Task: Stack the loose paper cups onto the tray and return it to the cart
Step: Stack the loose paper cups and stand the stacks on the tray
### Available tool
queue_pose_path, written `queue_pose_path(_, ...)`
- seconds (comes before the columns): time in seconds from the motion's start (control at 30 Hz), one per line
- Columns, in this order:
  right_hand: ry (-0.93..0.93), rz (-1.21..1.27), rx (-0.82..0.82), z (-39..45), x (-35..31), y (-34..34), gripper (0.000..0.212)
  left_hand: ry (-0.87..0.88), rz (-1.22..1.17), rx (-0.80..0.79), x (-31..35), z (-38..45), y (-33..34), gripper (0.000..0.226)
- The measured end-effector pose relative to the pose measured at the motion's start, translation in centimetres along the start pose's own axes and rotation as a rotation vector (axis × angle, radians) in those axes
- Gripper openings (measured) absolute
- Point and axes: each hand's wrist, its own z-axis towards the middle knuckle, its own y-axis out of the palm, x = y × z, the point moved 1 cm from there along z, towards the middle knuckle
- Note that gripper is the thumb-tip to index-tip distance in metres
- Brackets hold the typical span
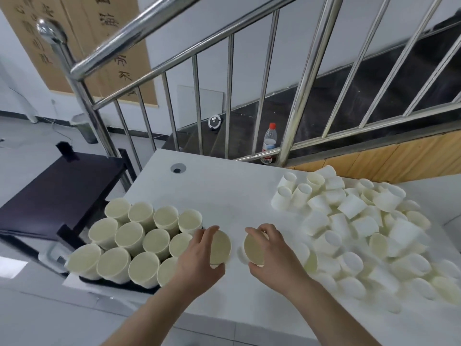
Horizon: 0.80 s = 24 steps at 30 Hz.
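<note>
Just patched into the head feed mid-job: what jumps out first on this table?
The sprawling heap of loose white paper cups covering the right side of the white table hits first. At the left edge, tight rows of stacked cream-white cups stand on a dark tray. Between them, the left hand and right hand each grip a paper cup near the table's front.

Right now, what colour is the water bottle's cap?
Red, on the bottle behind the railing; head view.
</note>
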Motion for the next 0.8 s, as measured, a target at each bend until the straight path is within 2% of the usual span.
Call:
queue_pose_path(0.23,0.036,0.009,-0.046,6.0,-8.1,4.5,0.069,0.018,0.045,-0.008,-9.2,2.8,-6.8,0.075)
queue_pose_path(0.37,0.053,0.006,-0.070,8.2,-10.5,6.0,0.069,-0.029,0.072,-0.043,-12.5,3.9,-8.3,0.077)
queue_pose_path(0.8,0.066,-0.018,-0.126,11.4,-13.8,9.2,0.067,-0.047,0.153,-0.158,-15.8,5.5,-8.9,0.077)
